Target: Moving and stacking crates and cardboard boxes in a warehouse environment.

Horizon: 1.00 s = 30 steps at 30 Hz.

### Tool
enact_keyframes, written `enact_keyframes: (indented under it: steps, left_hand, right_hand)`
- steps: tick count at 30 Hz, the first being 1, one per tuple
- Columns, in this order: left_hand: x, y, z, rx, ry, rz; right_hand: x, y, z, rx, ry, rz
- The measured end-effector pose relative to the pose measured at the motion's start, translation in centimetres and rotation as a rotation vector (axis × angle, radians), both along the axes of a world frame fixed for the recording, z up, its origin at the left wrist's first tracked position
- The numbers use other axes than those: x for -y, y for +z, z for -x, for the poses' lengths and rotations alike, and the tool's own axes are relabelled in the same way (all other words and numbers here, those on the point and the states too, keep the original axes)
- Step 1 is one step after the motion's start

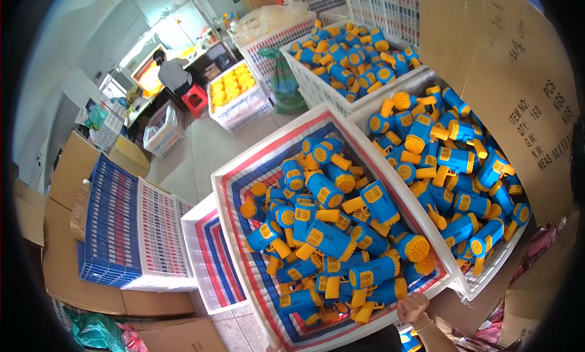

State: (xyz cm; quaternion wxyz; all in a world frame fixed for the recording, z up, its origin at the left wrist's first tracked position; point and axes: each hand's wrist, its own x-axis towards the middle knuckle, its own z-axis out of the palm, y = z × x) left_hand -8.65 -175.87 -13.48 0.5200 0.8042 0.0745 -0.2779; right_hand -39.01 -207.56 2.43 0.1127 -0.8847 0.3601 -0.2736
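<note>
A white plastic crate (pixel 448 264), lined with red, white and blue striped sheet, stands tilted before me. It is heaped with blue and yellow toy guns (pixel 329 239) that have round, perforated fronts. My right hand (pixel 413 307) has its fingers curled over the crate's near right rim, and a thin band circles the wrist. At the lower edge, by the crate's near left corner, a sliver of what looks like my left hand (pixel 272 348) shows; its fingers are hidden.
More toy guns fill a crate (pixel 469 288) to the right and one behind (pixel 317 90). Stacked blue and white crates (pixel 116 221) stand left. A large carton (pixel 487 108) rises at right. Farther back, a person (pixel 173 73) sits on a red stool (pixel 195 100) near a crate of yellow parts (pixel 234 111).
</note>
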Motion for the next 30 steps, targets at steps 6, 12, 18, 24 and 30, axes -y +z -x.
enact_keyframes:
  steps: [6,12,18,24,30]
  left_hand:
    - [-2.7,-0.5,1.3,0.046,0.070,0.094]
    - [-1.2,-0.7,4.2,0.514,0.178,-0.079]
    - [2.1,-0.1,3.0,0.571,0.448,0.255]
    - [2.5,1.3,3.6,0.605,0.407,0.255]
    - [2.5,1.1,3.4,0.505,0.391,0.233]
  right_hand:
    - [0.5,-1.4,0.2,0.100,0.015,0.067]
    - [-1.3,-3.5,1.5,0.055,0.004,0.155]
    - [0.3,-3.8,0.4,0.129,-0.006,0.185]
    - [-0.4,-4.3,1.5,0.066,-0.045,0.189]
    - [-1.1,-5.3,1.5,0.045,-0.047,0.200]
